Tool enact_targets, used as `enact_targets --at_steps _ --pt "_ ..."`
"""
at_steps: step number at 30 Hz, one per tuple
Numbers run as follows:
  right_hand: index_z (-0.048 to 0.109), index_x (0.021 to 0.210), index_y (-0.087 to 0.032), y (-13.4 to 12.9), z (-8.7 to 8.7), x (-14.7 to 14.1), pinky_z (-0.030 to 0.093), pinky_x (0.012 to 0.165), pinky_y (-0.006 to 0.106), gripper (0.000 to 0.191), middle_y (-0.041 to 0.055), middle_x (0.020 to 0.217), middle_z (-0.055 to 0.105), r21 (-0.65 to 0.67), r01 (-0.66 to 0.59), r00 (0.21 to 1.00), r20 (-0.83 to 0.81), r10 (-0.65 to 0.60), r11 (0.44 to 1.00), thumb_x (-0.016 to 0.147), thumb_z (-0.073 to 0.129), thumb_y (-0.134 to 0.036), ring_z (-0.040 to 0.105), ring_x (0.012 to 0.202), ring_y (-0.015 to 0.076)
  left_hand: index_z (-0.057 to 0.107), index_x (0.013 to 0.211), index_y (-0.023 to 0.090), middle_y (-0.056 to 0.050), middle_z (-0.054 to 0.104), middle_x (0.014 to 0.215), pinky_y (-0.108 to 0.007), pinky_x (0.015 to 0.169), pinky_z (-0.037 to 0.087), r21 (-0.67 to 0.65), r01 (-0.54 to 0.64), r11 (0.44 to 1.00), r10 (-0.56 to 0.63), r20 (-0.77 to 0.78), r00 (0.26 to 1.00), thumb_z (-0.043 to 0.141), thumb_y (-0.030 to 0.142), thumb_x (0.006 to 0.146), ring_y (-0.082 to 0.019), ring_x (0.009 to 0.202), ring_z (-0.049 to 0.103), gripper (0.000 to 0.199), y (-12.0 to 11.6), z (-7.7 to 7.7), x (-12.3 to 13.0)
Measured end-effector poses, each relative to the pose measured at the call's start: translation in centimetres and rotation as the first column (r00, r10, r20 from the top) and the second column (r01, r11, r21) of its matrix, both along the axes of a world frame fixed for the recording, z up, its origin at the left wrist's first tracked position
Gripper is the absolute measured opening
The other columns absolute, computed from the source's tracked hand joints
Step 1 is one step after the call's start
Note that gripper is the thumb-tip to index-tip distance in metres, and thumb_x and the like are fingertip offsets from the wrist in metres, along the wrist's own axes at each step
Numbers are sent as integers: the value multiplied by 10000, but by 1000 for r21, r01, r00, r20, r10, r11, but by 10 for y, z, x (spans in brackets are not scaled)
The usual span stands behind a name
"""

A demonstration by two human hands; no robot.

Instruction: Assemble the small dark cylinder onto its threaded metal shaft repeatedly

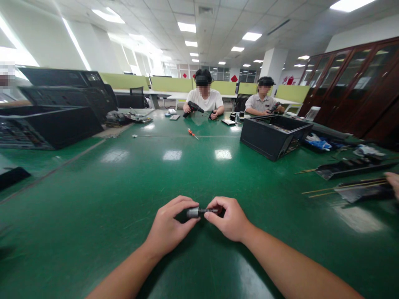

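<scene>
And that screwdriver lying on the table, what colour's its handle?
The screwdriver handle is orange, in the head view.

The tool [194, 213], in front of the case [264, 141], is partly hidden: the left hand [166, 228] covers some of its grey end, and the right hand [232, 218] covers most of its reddish end, so its kind cannot be told. The forearms [134, 270] are cut by the lower edge. To the right of the case, another person's hand [393, 183] is cut and blurred. Far to its left, a dark box [75, 126] is cut by the edge. Behind the case, the co-worker's held object [274, 108] is too small to recognize.
</scene>
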State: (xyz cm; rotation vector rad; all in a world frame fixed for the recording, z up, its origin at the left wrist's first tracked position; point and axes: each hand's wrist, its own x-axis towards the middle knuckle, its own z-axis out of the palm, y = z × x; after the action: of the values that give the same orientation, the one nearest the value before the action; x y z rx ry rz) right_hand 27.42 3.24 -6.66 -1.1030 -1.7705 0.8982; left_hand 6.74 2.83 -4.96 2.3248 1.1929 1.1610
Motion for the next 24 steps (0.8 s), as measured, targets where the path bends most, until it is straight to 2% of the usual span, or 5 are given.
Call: enact_targets --at_steps 8,24 --pt "676 756 -175 0 1 0 400 555 227 74 -16 628 603 -29 0 998 -58 -2 1000 763 686 -247 527 578 120 707 972 228 -27 692 956 -255 791 531 25 -5 1000 4 6 1000 711 183 786 -153 879 660 192 0 2 -1" --pt "676 758 -160 0 3 1 415 572 227 71 -5 650 616 0 37 997 -71 -36 999 763 679 -231 538 599 124 703 985 232 -12 686 968 -251 809 514 26 -29 999 28 10 1000 731 214 788 -145 897 650 199 2 2 -4"
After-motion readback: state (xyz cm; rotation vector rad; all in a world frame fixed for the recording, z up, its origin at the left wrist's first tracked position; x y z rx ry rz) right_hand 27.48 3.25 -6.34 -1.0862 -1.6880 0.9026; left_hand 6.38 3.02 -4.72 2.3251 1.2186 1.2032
